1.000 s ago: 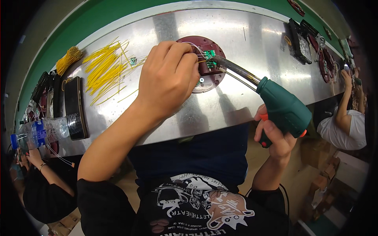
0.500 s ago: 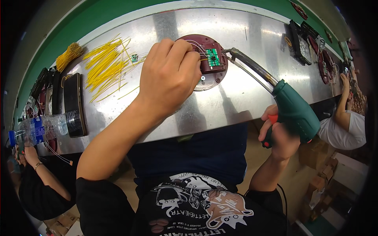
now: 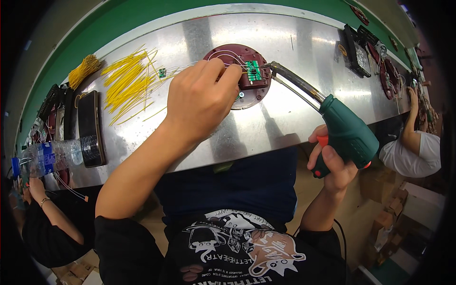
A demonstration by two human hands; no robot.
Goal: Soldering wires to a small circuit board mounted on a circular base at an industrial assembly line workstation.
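A round maroon plastic housing (image 3: 223, 53) lies on the metal bench, with a green circuit board (image 3: 253, 71) on its raised block. Thin white wires arc over the housing to the board. My left hand (image 3: 202, 97) is closed in a pinch at the board's left side; a short yellow wire (image 3: 244, 72) shows between its fingertips and the board. The fingertips themselves are partly hidden. My right hand (image 3: 338, 166) grips a green soldering gun (image 3: 349, 128), a finger at its red trigger. The gun's tip is at the board's right edge.
Loose yellow wires (image 3: 126, 85) and a yellow bundle (image 3: 84, 71) lie left, near a small green board (image 3: 162, 72). A phone (image 3: 90, 126) and plastic bottle (image 3: 59, 156) are at the left edge. Black and maroon parts (image 3: 356, 52) sit right. Co-workers' arms (image 3: 412, 107) show at both sides.
The soldering gun and my right hand have shifted slightly left and up. My left hand and the housing have moved slightly left in the picture; the pinch stays closed.
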